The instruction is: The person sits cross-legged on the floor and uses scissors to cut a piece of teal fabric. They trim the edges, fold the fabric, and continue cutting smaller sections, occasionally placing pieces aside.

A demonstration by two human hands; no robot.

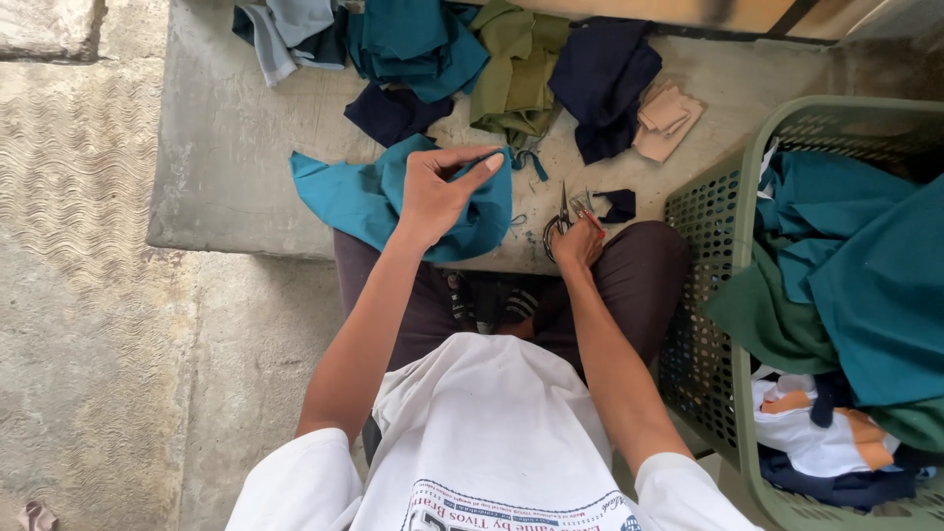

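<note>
Hands apart: your left hand pinches a teal cloth piece lying at the near edge of the counter; your right hand is closed on small scissors just beside it. Folded fabric scraps sit farther back. Green laundry basket stands at your right.

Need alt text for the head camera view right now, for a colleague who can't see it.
Seen from above, a seated person's left hand pinches a teal cloth piece on a grey slab while the right hand grips small scissors. Folded teal, olive, navy and tan fabric pieces lie further back; a green plastic basket of clothes stands at the right.
</note>
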